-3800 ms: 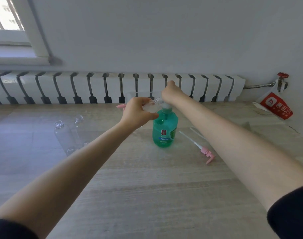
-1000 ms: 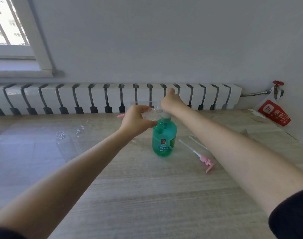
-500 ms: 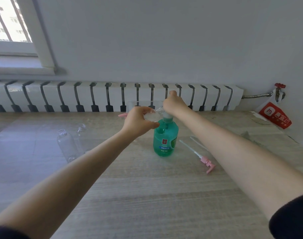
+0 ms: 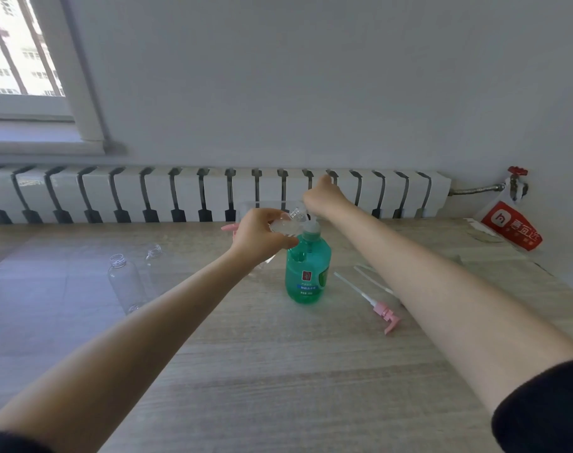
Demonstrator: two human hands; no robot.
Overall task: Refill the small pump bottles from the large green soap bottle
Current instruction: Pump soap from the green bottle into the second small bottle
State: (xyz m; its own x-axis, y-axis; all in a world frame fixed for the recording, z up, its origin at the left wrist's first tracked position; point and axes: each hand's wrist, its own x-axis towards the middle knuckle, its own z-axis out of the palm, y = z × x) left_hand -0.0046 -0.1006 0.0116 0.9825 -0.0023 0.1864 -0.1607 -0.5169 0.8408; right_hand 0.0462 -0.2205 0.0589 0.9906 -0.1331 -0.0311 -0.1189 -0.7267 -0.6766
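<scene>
Green soap bottle (image 4: 308, 273) on the tabletop (image 4: 278, 371), nearer its far edge, both hands at its pump (image 4: 311, 226).
Left hand (image 4: 259, 235) grips a tilted small clear bottle (image 4: 286, 224) in curled fingers; right hand (image 4: 322, 197) sits atop the pump, its fingers hidden.

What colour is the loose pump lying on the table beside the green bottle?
The pump is pink; the head view shows it clearly.

In front of me a long white radiator (image 4: 213, 194) runs along the gray wall (image 4: 311, 76). A window (image 4: 20, 53) is up on my left. A red bag (image 4: 512, 230) sits at the far right of the wooden table (image 4: 294, 371), below a red tap (image 4: 517, 178).
</scene>
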